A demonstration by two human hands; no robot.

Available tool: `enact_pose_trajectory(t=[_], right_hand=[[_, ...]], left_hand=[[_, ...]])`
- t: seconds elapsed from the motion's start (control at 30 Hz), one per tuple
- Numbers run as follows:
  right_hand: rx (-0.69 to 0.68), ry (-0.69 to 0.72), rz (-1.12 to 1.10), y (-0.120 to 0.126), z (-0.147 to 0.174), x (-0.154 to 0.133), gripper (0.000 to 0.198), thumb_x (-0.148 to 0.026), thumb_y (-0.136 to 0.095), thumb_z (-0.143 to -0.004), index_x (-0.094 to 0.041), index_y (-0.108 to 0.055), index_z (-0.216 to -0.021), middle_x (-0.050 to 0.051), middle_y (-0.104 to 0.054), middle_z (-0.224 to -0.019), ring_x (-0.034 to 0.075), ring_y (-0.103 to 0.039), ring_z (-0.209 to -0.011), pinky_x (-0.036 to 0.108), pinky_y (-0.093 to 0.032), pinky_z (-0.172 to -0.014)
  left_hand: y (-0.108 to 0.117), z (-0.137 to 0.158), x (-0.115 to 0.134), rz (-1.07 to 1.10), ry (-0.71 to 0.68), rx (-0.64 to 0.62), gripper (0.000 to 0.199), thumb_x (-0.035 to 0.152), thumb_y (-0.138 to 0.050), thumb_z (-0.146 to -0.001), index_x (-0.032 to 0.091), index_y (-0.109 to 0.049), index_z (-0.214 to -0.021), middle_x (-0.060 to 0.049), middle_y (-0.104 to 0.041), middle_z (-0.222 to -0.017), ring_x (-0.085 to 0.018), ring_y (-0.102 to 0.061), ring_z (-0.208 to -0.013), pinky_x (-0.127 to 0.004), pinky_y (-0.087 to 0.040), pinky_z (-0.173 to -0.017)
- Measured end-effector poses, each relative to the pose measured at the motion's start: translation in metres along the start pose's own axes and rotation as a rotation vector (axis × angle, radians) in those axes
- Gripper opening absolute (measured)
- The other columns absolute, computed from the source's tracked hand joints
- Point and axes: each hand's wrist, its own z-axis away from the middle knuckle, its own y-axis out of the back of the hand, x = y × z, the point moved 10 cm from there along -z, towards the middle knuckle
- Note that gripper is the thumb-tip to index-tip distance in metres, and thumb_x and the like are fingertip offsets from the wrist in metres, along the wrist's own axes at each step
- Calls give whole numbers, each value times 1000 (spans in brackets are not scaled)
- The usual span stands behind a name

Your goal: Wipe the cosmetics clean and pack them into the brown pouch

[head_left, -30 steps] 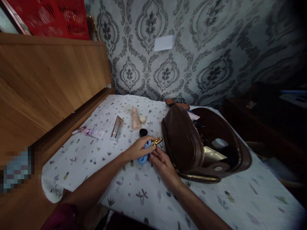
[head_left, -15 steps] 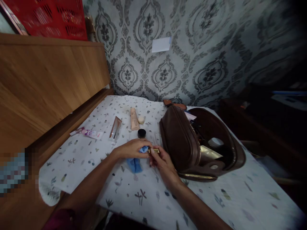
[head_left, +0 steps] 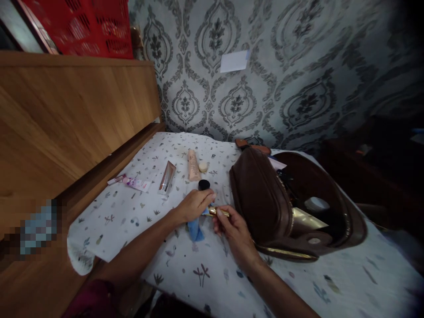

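My right hand [head_left: 233, 229] is closed on a small gold tube [head_left: 218, 212] that looks like a lipstick. A blue cloth [head_left: 195, 229] is gripped in my left hand [head_left: 195, 205], pressed around the tube's left end; part of it hangs below my fingers. Just beyond my left hand stands a small jar with a black lid [head_left: 204, 184]. Farther back lie a peach tube [head_left: 193, 165] and a small round cream-coloured item [head_left: 203, 167]. To the left are a shiny rose-coloured tube [head_left: 167, 177] and a white and purple tube [head_left: 136, 183].
An open brown bag [head_left: 258, 194] stands close to my right hand, with a gold packet [head_left: 309, 221] and a white round item [head_left: 317, 204] inside. Patterned cloth [head_left: 179, 269] covers the surface. A wooden cabinet [head_left: 76, 115] bounds the left, with a red basket [head_left: 89, 28] on top.
The view has shifted, so everything sits a little farther right. My left hand has turned slightly on the gold tube, and more of the tube shows between my hands.
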Motion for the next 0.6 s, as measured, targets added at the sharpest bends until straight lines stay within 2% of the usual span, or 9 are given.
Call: enact_pose_trajectory(t=[0.1, 0.23, 0.4, 0.6], right_hand=[[5, 4, -1, 0, 0, -1, 51, -65, -79, -68, -20, -60, -82, -3, -59, -63, 12, -51, -52, 24, -39, -47], [11, -15, 11, 0, 1, -5, 52, -67, -79, -67, -20, -60, -79, -2, -60, -62, 12, -49, -50, 23, -36, -46], [4, -56, 10, -2, 3, -7, 54, -69, -79, -64, -19, -59, -74, -2, -60, -60, 12, -48, -48, 23, -33, -44], [15, -38, -46, 0, 2, -3, 51, -65, -80, -68, -20, -57, -77, -1, -60, -62, 13, -51, -52, 23, -37, -47]], left_hand=[[0, -1, -4, -18, 26, 8, 42, 40, -31, -102, 18, -59, -81, 1, -56, -68, -15, -56, -67, -25, -41, -69], [-1, 0, 2, -95, -22, -12, 36, 36, -36, -102, 18, -58, -80, 2, -58, -68, -13, -56, -67, -23, -41, -68], [1, 5, 18, -317, -167, 68, 30, 34, -37, -103, 19, -58, -87, 0, -65, -79, -12, -61, -75, -22, -43, -71], [-5, 15, 41, -699, -410, 191, 38, 35, -32, -105, 16, -61, -89, -4, -65, -79, -15, -62, -78, -26, -44, -66]])
